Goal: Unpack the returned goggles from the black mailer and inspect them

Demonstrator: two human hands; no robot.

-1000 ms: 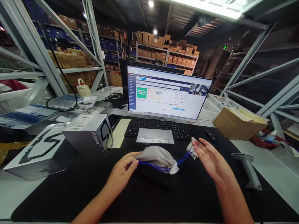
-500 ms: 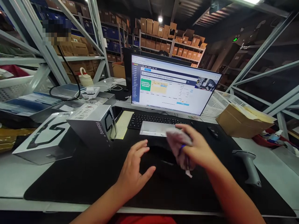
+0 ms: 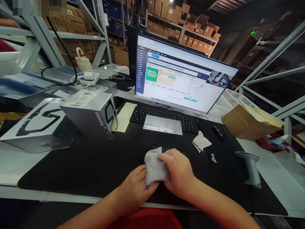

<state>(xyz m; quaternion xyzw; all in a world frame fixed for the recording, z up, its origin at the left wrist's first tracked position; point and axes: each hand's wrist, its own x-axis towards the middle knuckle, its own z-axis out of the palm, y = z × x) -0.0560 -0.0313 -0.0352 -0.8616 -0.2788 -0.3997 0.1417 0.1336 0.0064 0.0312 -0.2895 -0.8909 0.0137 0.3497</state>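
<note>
close together, the left hand (image 3: pixel 134 186) and right hand (image 3: pixel 179 173) both grip a grey cloth (image 3: pixel 153 165) above the black mat (image 3: pixel 95 168). gathering or folding it seems the step in hand; the next move probably calls for keeping its folds bunched. it looks soft and creased, with a blue bit (image 3: pixel 147 187) at its lower edge. farther off lies a crumpled pale cloth (image 3: pixel 202 142).

Rear racks (image 3: pixel 183 31) are holding brown cartons (image 3: pixel 164 9); green sign (image 3: pixel 253 32) is glowing at right; grey struts (image 3: pixel 44 38) are slanting on both sides.
</note>
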